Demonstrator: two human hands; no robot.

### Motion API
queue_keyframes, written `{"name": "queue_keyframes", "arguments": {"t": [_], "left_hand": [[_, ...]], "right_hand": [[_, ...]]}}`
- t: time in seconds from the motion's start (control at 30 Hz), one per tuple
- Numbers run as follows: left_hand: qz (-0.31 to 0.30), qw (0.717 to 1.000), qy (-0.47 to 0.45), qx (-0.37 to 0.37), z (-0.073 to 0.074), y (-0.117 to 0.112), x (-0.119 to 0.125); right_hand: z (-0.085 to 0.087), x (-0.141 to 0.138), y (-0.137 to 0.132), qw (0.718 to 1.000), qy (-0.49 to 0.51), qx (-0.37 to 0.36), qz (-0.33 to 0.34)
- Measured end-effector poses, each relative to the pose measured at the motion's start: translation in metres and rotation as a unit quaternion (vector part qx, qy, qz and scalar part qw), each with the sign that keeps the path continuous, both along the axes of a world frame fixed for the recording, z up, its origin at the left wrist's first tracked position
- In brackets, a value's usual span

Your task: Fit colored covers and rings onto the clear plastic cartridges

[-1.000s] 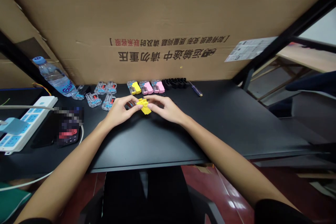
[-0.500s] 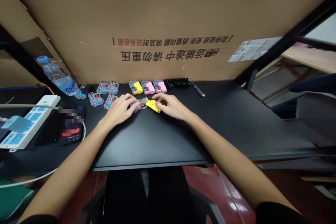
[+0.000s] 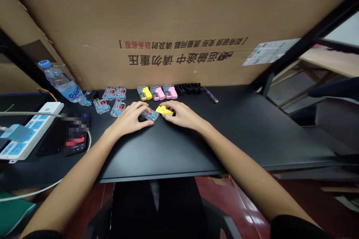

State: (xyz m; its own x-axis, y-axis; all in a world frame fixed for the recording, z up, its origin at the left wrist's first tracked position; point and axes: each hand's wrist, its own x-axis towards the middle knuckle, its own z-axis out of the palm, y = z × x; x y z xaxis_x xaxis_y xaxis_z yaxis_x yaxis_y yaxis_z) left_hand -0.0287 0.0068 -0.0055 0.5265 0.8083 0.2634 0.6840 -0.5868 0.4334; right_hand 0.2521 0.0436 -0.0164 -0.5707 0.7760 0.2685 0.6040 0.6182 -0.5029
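Note:
On the black table (image 3: pixel 224 134), my left hand (image 3: pixel 130 119) pinches a small clear plastic piece (image 3: pixel 150 115) with blue and red inside, holding it down on the surface. My right hand (image 3: pixel 182 115) pinches a small yellow plastic piece (image 3: pixel 164 110) that lies right beside the clear one. The two pieces touch or nearly touch end to end. Both hands rest low on the table, fingers curled.
Behind the hands runs a row of clear pieces (image 3: pixel 113 99), yellow and pink pieces (image 3: pixel 157 92), black parts (image 3: pixel 189 89) and a small screwdriver (image 3: pixel 211 96). A water bottle (image 3: pixel 60 81), a power strip (image 3: pixel 26 130) and a phone (image 3: pixel 74 136) lie at the left. A cardboard wall (image 3: pixel 179 26) stands behind.
The hands held the yellow piece together above the table a second ago. Now they have lowered and parted slightly: the left holds a clear piece, the right holds the yellow one, both on the table.

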Motion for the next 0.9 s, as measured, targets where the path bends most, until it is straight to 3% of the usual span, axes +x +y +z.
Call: {"name": "queue_keyframes", "arguments": {"t": [0.2,0.6,0.9], "left_hand": [[-0.009,1.0,-0.005,-0.018,0.001,-0.001,0.002],[0.027,0.999,-0.013,-0.021,0.008,-0.006,0.007],[0.02,0.996,-0.079,-0.038,-0.001,0.002,0.003]], "right_hand": [[-0.003,0.001,0.0,1.0,-0.008,0.001,-0.009],[-0.001,-0.004,0.001,0.992,0.109,-0.062,-0.023],[0.005,-0.011,-0.007,0.988,0.136,-0.07,-0.022]]}}
